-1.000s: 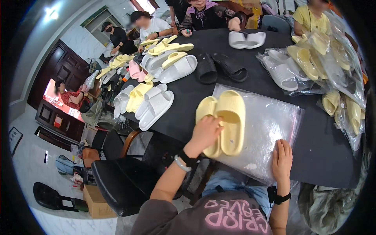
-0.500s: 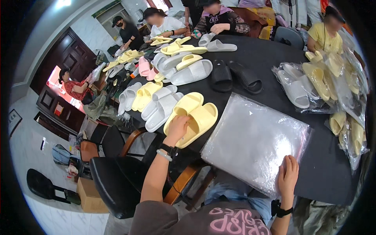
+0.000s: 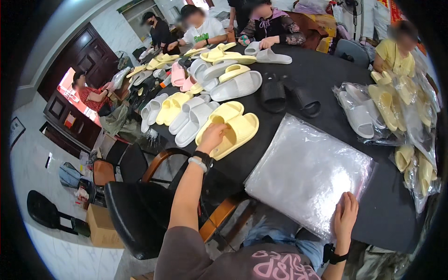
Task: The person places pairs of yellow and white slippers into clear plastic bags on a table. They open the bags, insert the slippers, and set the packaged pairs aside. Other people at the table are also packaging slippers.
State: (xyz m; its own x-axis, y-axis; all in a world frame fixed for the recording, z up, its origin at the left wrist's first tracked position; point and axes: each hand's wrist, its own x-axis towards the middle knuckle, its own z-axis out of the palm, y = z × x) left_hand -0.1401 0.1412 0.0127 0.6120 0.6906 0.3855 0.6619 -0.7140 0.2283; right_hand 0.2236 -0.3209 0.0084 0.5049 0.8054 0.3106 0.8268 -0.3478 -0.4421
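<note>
- A person's left hand [image 3: 213,136] reaches into a pair of yellow slippers [image 3: 245,128] near the black surface's [image 3: 392,219] close edge; its grip looks clamped on their inner sides, though some fingertips are hidden.
- The slippers lie side by side, toes pointing away and rightward, just beside grey slippers [image 3: 200,122].
- The right hand [image 3: 346,214] rests on the near right edge of a stack of clear plastic bags [image 3: 303,172], fingers stretched out, its grip apart and holding nothing.
- For good handling, both soles should sit level and in line, clear of the edge, before the left fingers loosen.
- Light, flat pressure from the right palm should stop the slick bags sliding.
</note>
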